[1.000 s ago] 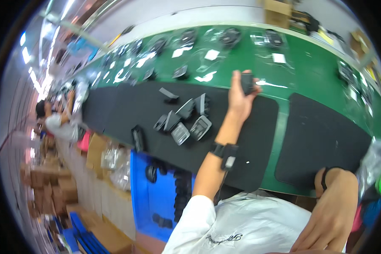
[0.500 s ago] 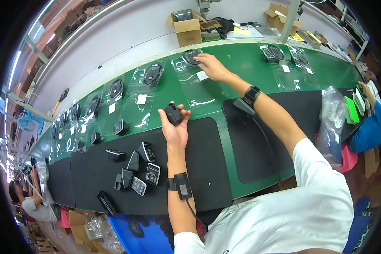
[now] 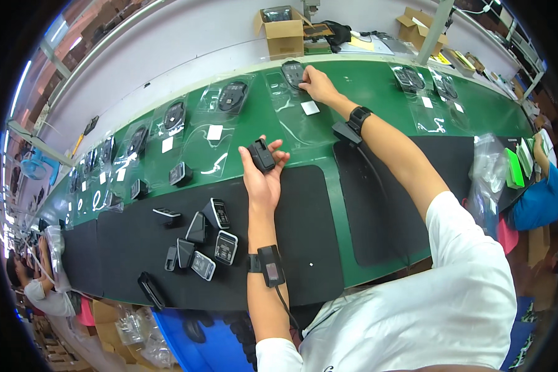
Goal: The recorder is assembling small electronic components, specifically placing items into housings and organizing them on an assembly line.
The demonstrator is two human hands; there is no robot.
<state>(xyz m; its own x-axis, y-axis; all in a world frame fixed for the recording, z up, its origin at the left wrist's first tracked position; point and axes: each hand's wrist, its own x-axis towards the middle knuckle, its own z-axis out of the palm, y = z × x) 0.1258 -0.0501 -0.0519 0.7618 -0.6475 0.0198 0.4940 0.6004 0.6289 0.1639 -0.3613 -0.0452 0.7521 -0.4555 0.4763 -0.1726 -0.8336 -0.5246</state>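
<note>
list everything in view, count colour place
long green table: one, green, middle
flat black mats: two or more, black, on table
pale-edged black plastic blocks: about ten, black, left mat and table
rounded black devices: several, black, table's far side
clear plastic bags: several, clear, under or around those
flat white squares: several, white, by bags
brown cardboard boxes: two, brown, behind table
blue plastic bin: one, blue, bottom
other people: two, white-clad and blue-clad, far sides
black box-shaped device: one, black, in left grip
left grip: one, bare, centre, palm up
right grip: one, bare, at rounded black device
</note>
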